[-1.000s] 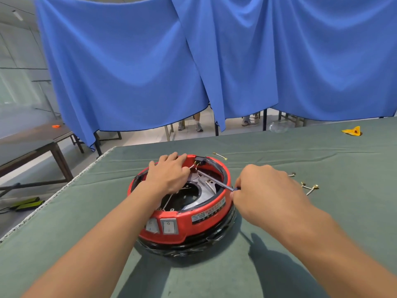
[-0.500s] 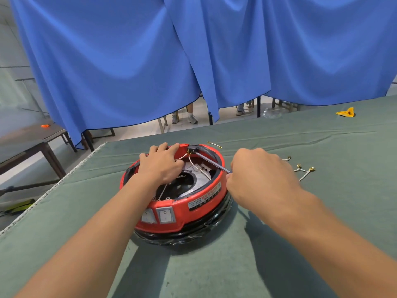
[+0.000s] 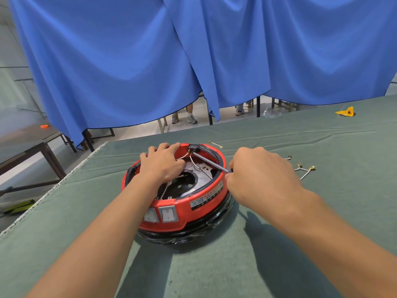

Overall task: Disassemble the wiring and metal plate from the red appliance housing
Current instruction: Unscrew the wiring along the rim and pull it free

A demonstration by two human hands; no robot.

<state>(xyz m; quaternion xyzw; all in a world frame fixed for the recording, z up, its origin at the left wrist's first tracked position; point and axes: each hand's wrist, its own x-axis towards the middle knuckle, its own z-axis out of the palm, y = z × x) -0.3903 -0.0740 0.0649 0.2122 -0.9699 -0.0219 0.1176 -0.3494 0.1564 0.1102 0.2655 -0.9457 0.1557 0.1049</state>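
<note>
At the centre of the frame, the red appliance housing [image 3: 182, 214] is seen resting on the green table cover [image 3: 279, 265], open side up, with the metal plate [image 3: 199, 175] lying inside it and white wiring [image 3: 194, 166] running across the plate toward the black terminal block [image 3: 193, 149] on the far rim. The left hand [image 3: 163, 166] is laid over the upper-left rim, fingers curled on the edge, so the housing is judged to be steadied. The right hand [image 3: 255, 175], just right of the rim, is closed around the handle of a screwdriver [image 3: 211, 163]; the handle itself is hidden by the fingers. The tool's shaft is angled up and to the left, from the hand to the terminal block, where its tip is placed. The coming move is judged to turn on that line: the fastener lies up-left of the right hand's fingers, along the shaft's long axis, and the right hand is the working one. Loose detached wires [image 3: 305, 172] are seen at right of the frame.
</note>
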